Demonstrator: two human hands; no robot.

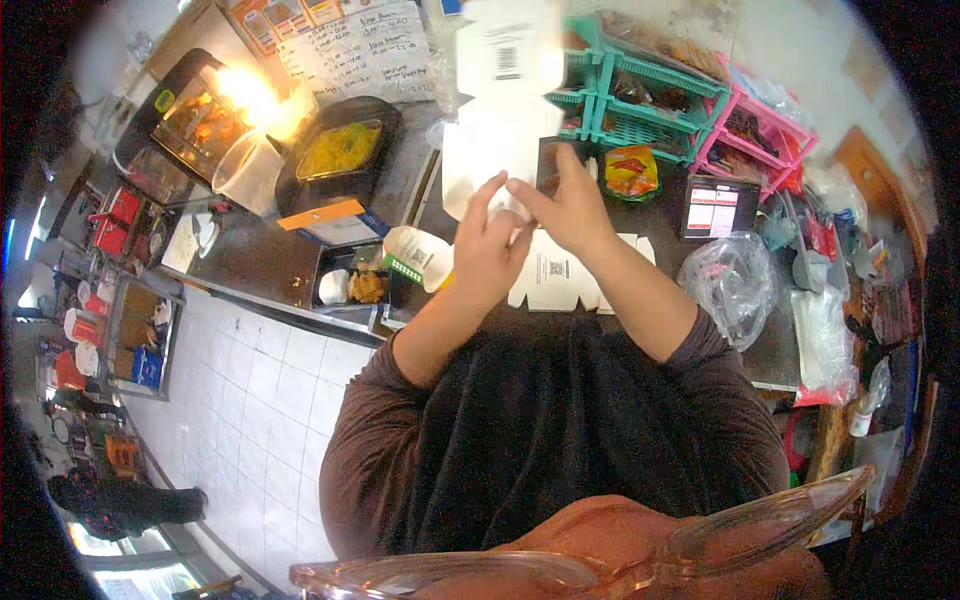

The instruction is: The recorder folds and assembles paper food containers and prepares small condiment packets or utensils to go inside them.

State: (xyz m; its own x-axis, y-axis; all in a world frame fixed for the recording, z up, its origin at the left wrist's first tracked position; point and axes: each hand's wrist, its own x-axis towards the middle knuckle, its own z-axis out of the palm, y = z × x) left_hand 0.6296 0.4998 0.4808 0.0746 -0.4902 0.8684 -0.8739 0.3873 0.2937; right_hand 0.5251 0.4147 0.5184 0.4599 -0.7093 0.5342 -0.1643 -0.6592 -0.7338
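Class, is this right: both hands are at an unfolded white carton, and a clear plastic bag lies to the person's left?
Wrong side: the head view shows the clear plastic bag lying to the person's right. The left hand and right hand are at the unfolded white carton.

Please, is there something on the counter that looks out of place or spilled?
I see no clear spill. Only a crumpled clear plastic bag looks a little untidy: it lies loose on the counter, in front of the small screen and right of the flat white carton.
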